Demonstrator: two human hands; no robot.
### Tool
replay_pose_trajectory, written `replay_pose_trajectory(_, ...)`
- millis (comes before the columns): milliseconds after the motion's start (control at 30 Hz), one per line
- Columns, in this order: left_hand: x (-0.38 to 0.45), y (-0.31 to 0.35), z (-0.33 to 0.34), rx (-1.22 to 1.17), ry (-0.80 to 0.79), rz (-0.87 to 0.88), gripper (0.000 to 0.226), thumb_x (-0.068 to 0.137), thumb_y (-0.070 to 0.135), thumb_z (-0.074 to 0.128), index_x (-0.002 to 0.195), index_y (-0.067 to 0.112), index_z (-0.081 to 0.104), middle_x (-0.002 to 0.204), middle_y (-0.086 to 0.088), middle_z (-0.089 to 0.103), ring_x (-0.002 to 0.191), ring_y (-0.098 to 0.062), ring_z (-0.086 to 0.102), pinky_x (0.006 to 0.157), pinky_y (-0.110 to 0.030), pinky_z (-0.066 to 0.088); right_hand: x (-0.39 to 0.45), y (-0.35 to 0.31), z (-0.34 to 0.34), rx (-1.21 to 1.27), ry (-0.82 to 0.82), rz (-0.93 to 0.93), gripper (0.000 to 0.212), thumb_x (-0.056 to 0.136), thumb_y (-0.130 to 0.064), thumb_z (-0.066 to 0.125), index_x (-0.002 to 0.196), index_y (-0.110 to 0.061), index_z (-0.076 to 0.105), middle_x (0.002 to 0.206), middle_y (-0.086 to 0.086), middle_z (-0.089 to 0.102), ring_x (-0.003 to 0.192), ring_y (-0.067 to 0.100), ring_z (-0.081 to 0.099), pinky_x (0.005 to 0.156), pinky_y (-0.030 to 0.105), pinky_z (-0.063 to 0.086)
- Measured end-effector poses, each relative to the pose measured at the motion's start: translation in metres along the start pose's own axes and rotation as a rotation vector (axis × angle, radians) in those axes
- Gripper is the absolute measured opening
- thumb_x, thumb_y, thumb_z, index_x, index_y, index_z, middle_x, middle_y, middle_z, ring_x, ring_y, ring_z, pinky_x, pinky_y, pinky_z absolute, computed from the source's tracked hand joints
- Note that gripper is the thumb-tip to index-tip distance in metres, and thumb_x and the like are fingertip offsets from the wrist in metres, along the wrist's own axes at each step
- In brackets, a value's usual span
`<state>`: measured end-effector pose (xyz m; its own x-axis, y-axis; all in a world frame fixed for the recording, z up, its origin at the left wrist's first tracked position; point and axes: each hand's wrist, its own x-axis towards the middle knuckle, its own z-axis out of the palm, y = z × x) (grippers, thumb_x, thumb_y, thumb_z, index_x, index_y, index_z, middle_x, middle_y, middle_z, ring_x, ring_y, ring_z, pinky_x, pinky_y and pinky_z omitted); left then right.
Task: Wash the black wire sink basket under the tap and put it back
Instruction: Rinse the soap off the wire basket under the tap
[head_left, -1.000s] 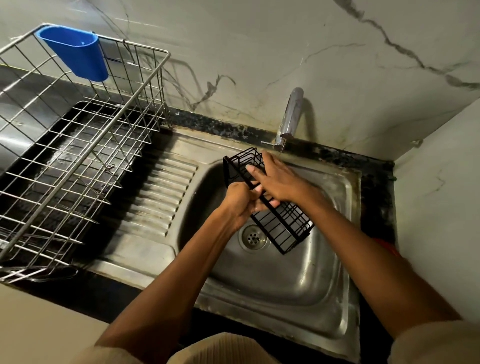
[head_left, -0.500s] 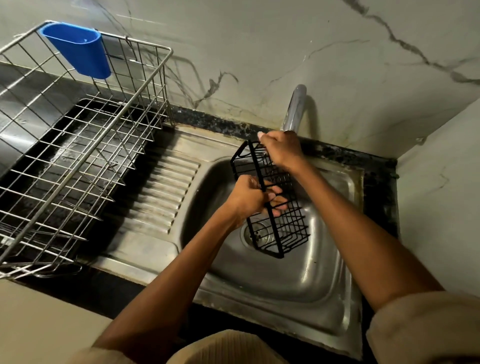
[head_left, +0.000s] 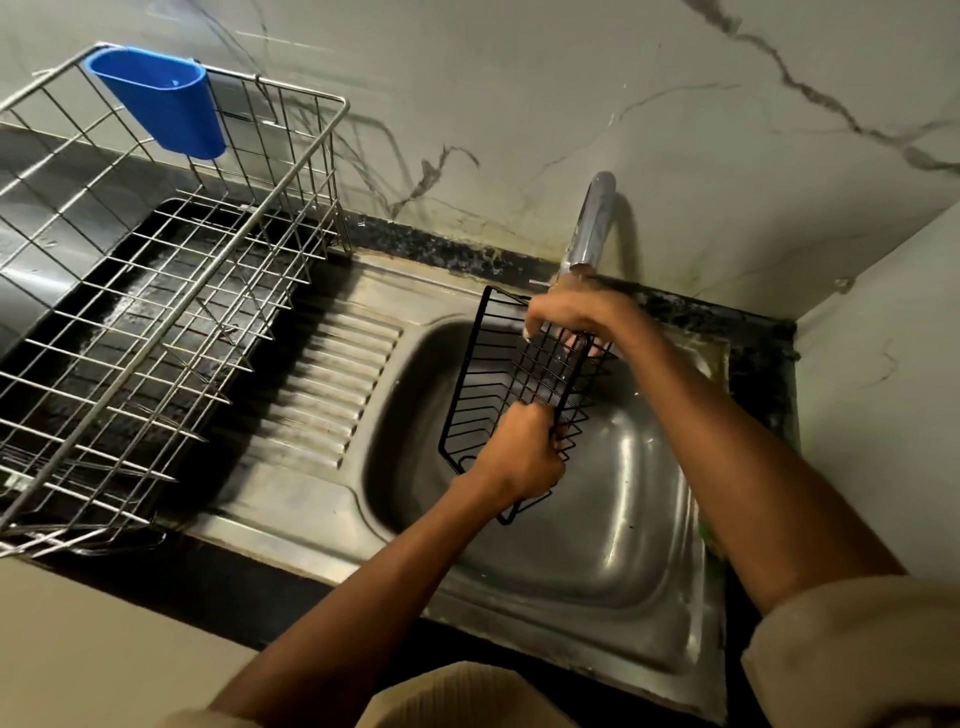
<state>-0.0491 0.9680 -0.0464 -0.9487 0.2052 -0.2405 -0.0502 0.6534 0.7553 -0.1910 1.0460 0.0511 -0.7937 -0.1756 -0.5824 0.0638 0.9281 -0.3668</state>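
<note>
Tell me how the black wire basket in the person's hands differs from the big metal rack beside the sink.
The black wire sink basket is dark and small; the silver wire dish rack is shiny bare metal and far larger. The basket is held tilted over the sink bowl, gripped by the left hand and right hand; the rack stands on the counter, untouched. The rack carries a blue plastic holder; the basket carries nothing. Both are open wire grids.

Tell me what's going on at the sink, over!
Both hands on basket: left hand grips near end, right hand grips far end. Basket over sink, just below tap. Nothing in the way.
</note>
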Motion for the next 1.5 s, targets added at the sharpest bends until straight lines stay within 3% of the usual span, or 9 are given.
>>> replay_pose_trajectory(133,0.008,-0.018,-0.005,-0.153,-0.063,-0.067,0.017,0.091,-0.001,0.063,0.100,0.010,0.071,0.101,-0.006,0.073,0.098,-0.019,0.070,0.088,-0.035,0.060,-0.006,-0.001,0.007,0.019,0.126,-0.010,0.043,0.060,-0.033,0.072,0.097,-0.012,0.066,0.099,0.005,0.065,0.084,0.021,0.064,0.071,0.040,0.060)
replay_pose_trajectory(300,0.021,-0.013,-0.042,-1.378,0.002,-0.409,0.037,0.097,-0.003,0.026,0.108,0.004,0.060,0.106,-0.016,0.068,0.099,-0.026,0.066,0.092,-0.037,0.051,-0.021,0.010,0.027,-0.045,0.380,-0.117,0.061,0.068,-0.037,0.080,0.125,-0.022,0.064,0.106,0.004,0.067,0.091,0.022,0.061,0.082,0.032,0.051)
replay_pose_trajectory(367,0.031,-0.014,-0.062,-1.633,0.048,-0.408,0.037,0.099,0.000,0.022,0.107,0.001,0.058,0.100,-0.017,0.067,0.093,-0.028,0.064,0.096,-0.040,0.049,-0.021,0.018,0.040,-0.034,0.449,-0.158,0.067,0.067,-0.041,0.081,0.128,-0.022,0.061,0.107,0.005,0.069,0.097,0.025,0.064,0.086,0.035,0.052)
replay_pose_trajectory(567,0.048,0.004,-0.076,-1.520,0.026,-0.406,0.036,0.111,0.026,0.032,0.107,0.007,0.062,0.100,-0.010,0.070,0.090,-0.022,0.067,0.076,-0.034,0.058,-0.032,0.029,0.052,-0.118,0.579,-0.278,0.063,0.064,-0.046,0.079,0.120,-0.023,0.061,0.105,0.005,0.065,0.098,0.026,0.062,0.072,0.031,0.043)
replay_pose_trajectory(767,0.050,0.015,-0.070,-1.586,0.062,-0.460,0.033,0.111,0.020,0.033,0.107,0.000,0.059,0.091,-0.016,0.074,0.077,-0.025,0.074,0.068,-0.035,0.064,-0.029,0.044,0.042,0.120,0.313,-0.268,0.065,0.067,-0.051,0.076,0.126,-0.031,0.056,0.112,-0.002,0.063,0.100,0.020,0.063,0.082,0.035,0.054)
replay_pose_trajectory(933,0.047,0.014,-0.060,-1.455,0.047,-0.544,0.045,0.112,0.027,0.024,0.117,-0.004,0.057,0.109,-0.021,0.068,0.097,-0.031,0.068,0.088,-0.044,0.056,-0.020,0.046,0.026,0.536,0.434,-0.217,0.031,0.088,-0.014,0.069,0.119,-0.016,0.070,0.110,0.002,0.072,0.097,0.012,0.068,0.083,0.022,0.054)
replay_pose_trajectory(1067,0.045,0.016,-0.059,-1.313,-0.043,-0.499,0.066,0.109,0.048,0.019,0.121,-0.002,0.060,0.117,-0.026,0.068,0.101,-0.036,0.067,0.090,-0.046,0.053,-0.022,0.036,0.011,0.850,0.203,-0.217,0.021,0.092,0.009,0.055,0.097,-0.004,0.072,0.097,0.017,0.075,0.089,0.025,0.075,0.081,0.034,0.061)
replay_pose_trajectory(1333,0.049,0.015,-0.074,-1.347,-0.110,-0.443,0.077,0.103,0.065,0.017,0.137,0.004,0.050,0.119,-0.033,0.065,0.108,-0.048,0.065,0.096,-0.057,0.052,-0.029,0.027,-0.003,0.696,0.075,-0.234,0.024,0.086,0.020,0.050,0.091,0.007,0.069,0.094,0.025,0.072,0.084,0.030,0.074,0.083,0.046,0.060)
replay_pose_trajectory(1500,0.044,0.019,-0.070,-1.288,-0.167,-0.429,0.075,0.102,0.068,0.015,0.131,0.011,0.055,0.124,-0.035,0.064,0.113,-0.050,0.064,0.095,-0.056,0.052,-0.031,0.023,-0.007,0.723,0.071,-0.234,0.023,0.087,0.020,0.049,0.101,0.013,0.067,0.099,0.024,0.072,0.088,0.026,0.074,0.081,0.034,0.061)
